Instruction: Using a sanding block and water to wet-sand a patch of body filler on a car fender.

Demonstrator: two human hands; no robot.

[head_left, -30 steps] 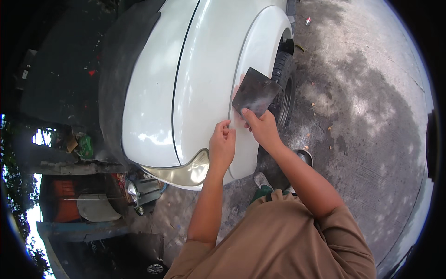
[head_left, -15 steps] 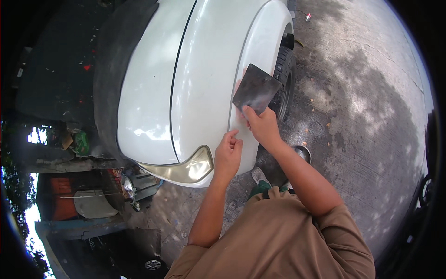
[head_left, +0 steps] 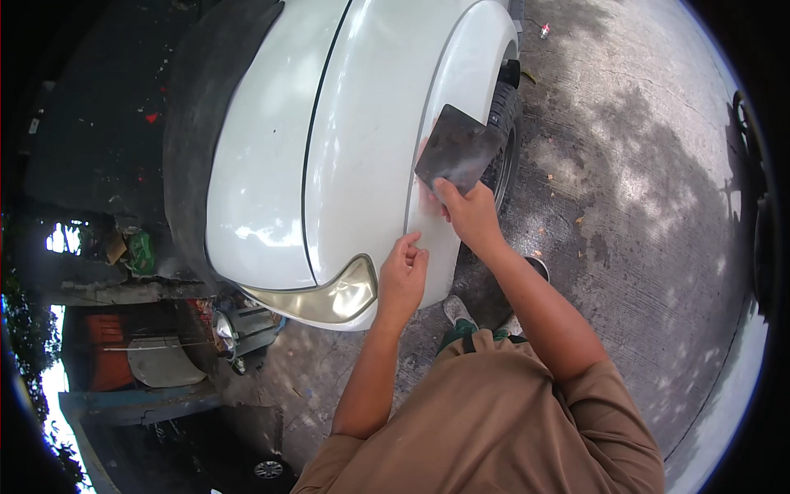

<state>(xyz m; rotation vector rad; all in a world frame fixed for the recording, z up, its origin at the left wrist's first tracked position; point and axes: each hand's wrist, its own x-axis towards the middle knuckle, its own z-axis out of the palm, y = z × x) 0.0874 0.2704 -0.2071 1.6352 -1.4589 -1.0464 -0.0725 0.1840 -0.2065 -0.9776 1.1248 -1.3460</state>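
A dark plate is held in the right hand, over the white wheel arch and partly in front of the tyre; whether the arch is touched cannot be told. The right grip is pinched on the plate's near end, with the thumb laid on the upper face and the other fingers mostly hidden beneath. Nothing is seen to be held by the left hand: its fingers are loosely curled, with forefinger and thumb a little apart, just beside the headlight.

No sag is shown, so the plate is judged thin, light and fairly stiff; how slippery or fragile it is cannot be told. It is probably best taken by an edge, with thumb and fingers on opposite faces.

Only slightly longer than wide, the plate is pointed away from the person; its long axis is slanted a little rightward, and its broad face is turned upward.
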